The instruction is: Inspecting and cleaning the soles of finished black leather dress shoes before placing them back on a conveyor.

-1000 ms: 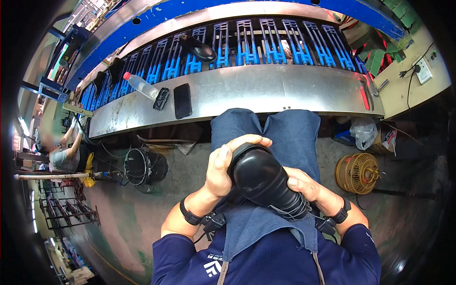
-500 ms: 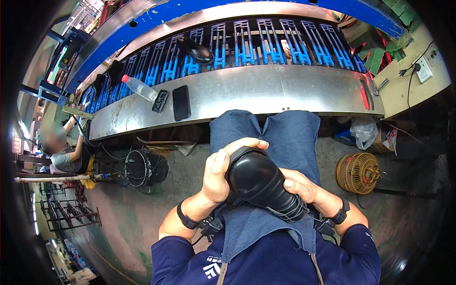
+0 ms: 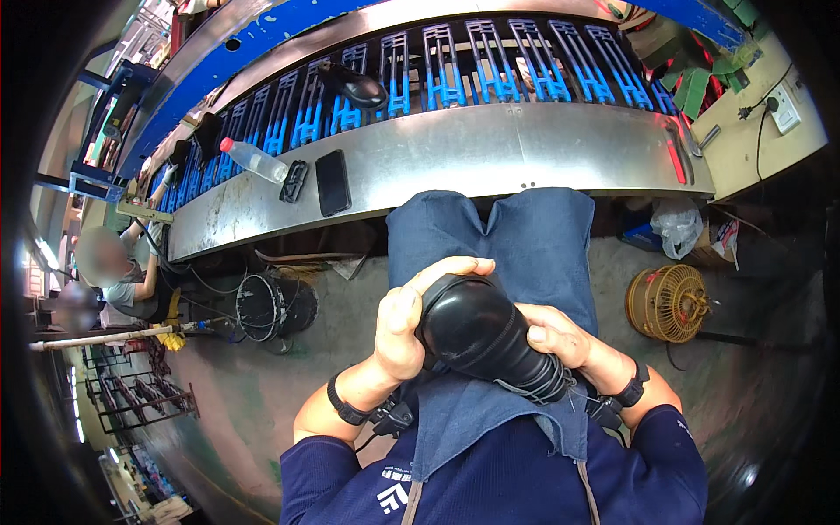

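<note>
A black lace-up leather shoe is held over my lap, its rounded toe up and to the left. Grey laces cross its lower right part. My left hand is wrapped round the toe end, with fingers curled over the sole edge. My right hand grips the right side of the shoe, its thumb lying near the upper; its other fingers are partly hidden behind. A blue denim apron covers my front beneath the shoe.
Ahead runs a metal ledge with a phone, a clear bottle and a red-handled tool. Behind it, blue racks carry another black shoe. A bucket and a round wicker cage stand on the floor. A co-worker is far left.
Both hands keep their hold on the shoe, which has barely moved. The racks and the shoe on them have shifted slightly left along the ledge. The view has tilted a little.
</note>
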`<state>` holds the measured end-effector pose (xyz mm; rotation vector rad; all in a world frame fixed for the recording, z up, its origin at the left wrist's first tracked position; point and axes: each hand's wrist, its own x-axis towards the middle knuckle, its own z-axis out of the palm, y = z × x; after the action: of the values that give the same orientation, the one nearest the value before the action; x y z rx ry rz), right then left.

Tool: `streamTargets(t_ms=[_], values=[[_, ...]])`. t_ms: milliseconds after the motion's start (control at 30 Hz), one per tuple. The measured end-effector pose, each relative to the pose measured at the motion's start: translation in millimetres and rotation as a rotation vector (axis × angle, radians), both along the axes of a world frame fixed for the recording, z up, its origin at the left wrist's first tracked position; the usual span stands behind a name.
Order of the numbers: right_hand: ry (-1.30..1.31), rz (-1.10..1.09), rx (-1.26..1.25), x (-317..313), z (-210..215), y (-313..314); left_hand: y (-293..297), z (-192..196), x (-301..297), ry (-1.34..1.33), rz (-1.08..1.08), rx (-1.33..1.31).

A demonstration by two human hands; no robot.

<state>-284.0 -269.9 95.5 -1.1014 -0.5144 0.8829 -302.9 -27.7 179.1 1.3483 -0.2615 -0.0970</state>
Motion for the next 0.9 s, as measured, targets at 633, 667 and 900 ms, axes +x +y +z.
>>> streamTargets(t_ms=[633,667,900], values=[[-0.018,-0.112,0.013,-3,14,-11,-18,5,-7,-0.378,0.196,0.465],[0.010,-0.125,0.081,-2,13,-10,-23,-3,-14,-0.107,0.175,0.156],[0.069,-0.281,-0.301,8,52,8,-11,-46,19,0.322,0.100,-0.294]])
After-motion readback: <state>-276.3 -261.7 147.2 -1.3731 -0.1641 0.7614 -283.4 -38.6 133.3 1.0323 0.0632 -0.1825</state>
